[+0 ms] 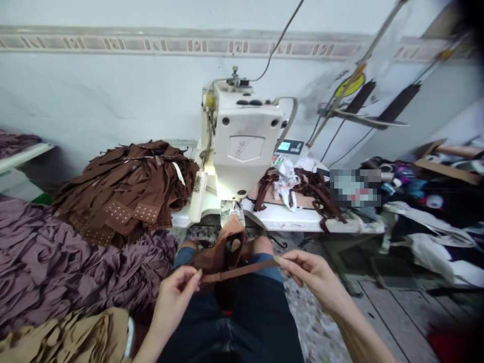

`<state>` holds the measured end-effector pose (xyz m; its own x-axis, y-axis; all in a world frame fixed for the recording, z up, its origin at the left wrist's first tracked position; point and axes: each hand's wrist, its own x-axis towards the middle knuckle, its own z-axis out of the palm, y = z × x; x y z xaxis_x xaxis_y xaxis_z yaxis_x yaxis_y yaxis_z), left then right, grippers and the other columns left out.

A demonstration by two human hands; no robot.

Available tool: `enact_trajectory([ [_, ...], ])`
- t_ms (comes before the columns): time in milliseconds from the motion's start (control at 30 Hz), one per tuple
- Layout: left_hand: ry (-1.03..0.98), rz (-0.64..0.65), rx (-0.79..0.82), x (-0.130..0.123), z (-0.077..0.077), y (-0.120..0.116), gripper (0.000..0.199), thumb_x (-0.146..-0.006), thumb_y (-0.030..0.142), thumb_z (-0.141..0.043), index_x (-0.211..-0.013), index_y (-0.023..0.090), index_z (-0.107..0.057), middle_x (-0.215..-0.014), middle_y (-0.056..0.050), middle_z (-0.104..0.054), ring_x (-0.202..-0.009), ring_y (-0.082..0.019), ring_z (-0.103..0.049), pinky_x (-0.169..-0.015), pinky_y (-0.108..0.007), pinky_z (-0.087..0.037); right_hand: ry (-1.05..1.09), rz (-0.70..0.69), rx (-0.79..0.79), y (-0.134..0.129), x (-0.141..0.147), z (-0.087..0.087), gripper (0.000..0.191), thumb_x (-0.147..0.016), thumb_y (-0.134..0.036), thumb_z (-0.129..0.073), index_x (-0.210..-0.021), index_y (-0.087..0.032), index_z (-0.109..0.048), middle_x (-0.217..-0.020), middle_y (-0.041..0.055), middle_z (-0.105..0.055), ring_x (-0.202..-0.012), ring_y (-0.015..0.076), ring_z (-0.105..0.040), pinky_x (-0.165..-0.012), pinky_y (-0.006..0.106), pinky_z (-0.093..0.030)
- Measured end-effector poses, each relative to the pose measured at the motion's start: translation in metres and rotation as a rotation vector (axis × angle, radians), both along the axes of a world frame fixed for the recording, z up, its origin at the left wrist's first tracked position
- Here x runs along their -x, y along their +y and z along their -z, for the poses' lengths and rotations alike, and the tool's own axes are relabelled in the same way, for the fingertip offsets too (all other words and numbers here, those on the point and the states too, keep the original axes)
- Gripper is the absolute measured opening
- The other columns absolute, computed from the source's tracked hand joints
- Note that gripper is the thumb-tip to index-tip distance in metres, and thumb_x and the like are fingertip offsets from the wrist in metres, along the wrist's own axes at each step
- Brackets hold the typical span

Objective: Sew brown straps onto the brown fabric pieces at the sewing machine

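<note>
L hand (pixel 176 297) and R hand (pixel 313 275) stretch a narrow brown fabric strap (pixel 238 270) taut over the lap, fingers pinched shut on its ends; a loose brown cloth piece (pixel 223 254) hangs just below. White industrial sewing machine (pixel 242 136) stands ahead, beyond the fingers, on white table (pixel 287 218).

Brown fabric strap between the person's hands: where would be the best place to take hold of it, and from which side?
Probably at its free middle, coming from above. The brown fabric strap looks stretched straight across the lap, leaving that stretch open, while the left hand and right hand pinch it near either end.
</note>
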<state>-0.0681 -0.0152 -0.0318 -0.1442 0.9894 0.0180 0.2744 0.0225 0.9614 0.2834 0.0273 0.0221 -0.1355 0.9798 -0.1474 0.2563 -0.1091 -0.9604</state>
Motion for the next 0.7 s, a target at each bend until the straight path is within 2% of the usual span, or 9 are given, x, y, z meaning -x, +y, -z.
enact_trajectory([
  [100,0.310,0.190,-0.116,-0.010,-0.005,0.001,0.017,-0.098,0.037,-0.071,-0.090,0.024,-0.080,-0.086,-0.003,-0.081,-0.076,-0.020,-0.077,-0.070,-0.025,-0.059,-0.109,0.032,-0.171,0.010,-0.002,-0.019,0.044,-0.085,-0.062,-0.082,-0.082,-0.018,-0.080,-0.067,0.0031,-0.069,-0.056,0.0159,-0.056,-0.053,0.027,-0.042],
  [167,0.447,0.247,-0.264,-0.019,-0.013,0.004,0.013,-0.101,0.030,-0.067,-0.099,0.026,-0.079,-0.093,-0.003,-0.080,-0.082,-0.020,-0.077,-0.074,-0.026,-0.061,-0.187,0.031,-0.271,0.015,-0.002,-0.033,0.038,-0.089,-0.057,-0.080,-0.081,-0.020,-0.079,-0.068,0.0037,-0.071,-0.058,0.0181,-0.060,-0.054,0.028,-0.046],
  [267,0.585,0.186,-0.561,-0.035,-0.033,0.009,0.015,-0.104,0.019,-0.064,-0.112,0.024,-0.076,-0.102,-0.005,-0.078,-0.092,-0.020,-0.076,-0.086,-0.030,-0.061,-0.186,-0.016,-0.365,0.021,0.000,-0.051,0.033,-0.095,-0.053,-0.075,-0.084,-0.022,-0.081,-0.081,0.0068,-0.078,-0.068,0.0217,-0.069,-0.062,0.029,-0.053],
  [367,0.711,0.114,-0.802,-0.050,-0.056,0.020,0.035,-0.102,0.004,-0.061,-0.132,0.018,-0.070,-0.118,-0.011,-0.077,-0.114,-0.023,-0.072,-0.104,-0.036,-0.055,-0.092,-0.142,-0.276,0.023,0.005,-0.060,0.031,-0.094,-0.051,-0.079,-0.086,-0.022,-0.083,-0.083,0.0069,-0.081,-0.066,0.0207,-0.072,-0.062,0.028,-0.056],
  [433,0.845,0.117,-0.874,-0.061,-0.068,0.030,0.047,-0.101,-0.001,-0.056,-0.144,0.015,-0.065,-0.135,-0.016,-0.073,-0.132,-0.028,-0.065,-0.114,-0.043,-0.048,-0.072,-0.225,-0.173,0.021,0.013,-0.057,0.031,-0.092,-0.051,-0.082,-0.083,-0.021,-0.082,-0.068,0.0029,-0.076,-0.055,0.0179,-0.068,-0.055,0.026,-0.051],
  [500,0.969,0.103,-0.865,-0.073,-0.073,0.041,0.047,-0.103,0.004,-0.055,-0.149,0.012,-0.062,-0.145,-0.019,-0.068,-0.139,-0.033,-0.060,-0.116,-0.046,-0.044,-0.086,-0.315,-0.092,0.015,0.025,-0.048,0.033,-0.094,-0.051,-0.080,-0.080,-0.020,-0.081,-0.060,0.0002,-0.071,-0.050,0.0164,-0.067,-0.051,0.024,-0.047],
  [600,1.068,0.052,-0.800,-0.089,-0.072,0.054,0.045,-0.107,0.019,-0.058,-0.150,0.007,-0.061,-0.145,-0.020,-0.068,-0.132,-0.036,-0.061,-0.112,-0.048,-0.043,-0.069,-0.502,0.028,0.000,0.048,-0.027,0.037,-0.097,-0.052,-0.076,-0.081,-0.020,-0.082,-0.060,-0.0006,-0.070,-0.048,0.0143,-0.066,-0.051,0.021,-0.045],
  [700,1.088,-0.012,-0.795,-0.099,-0.068,0.061,0.045,-0.107,0.025,-0.061,-0.149,0.008,-0.062,-0.140,-0.020,-0.070,-0.126,-0.036,-0.062,-0.111,-0.049,-0.042,-0.014,-0.629,0.126,-0.017,0.070,-0.005,0.038,-0.093,-0.055,-0.080,-0.080,-0.020,-0.084,-0.057,-0.0027,-0.067,-0.045,0.0118,-0.064,-0.052,0.019,-0.045],
])
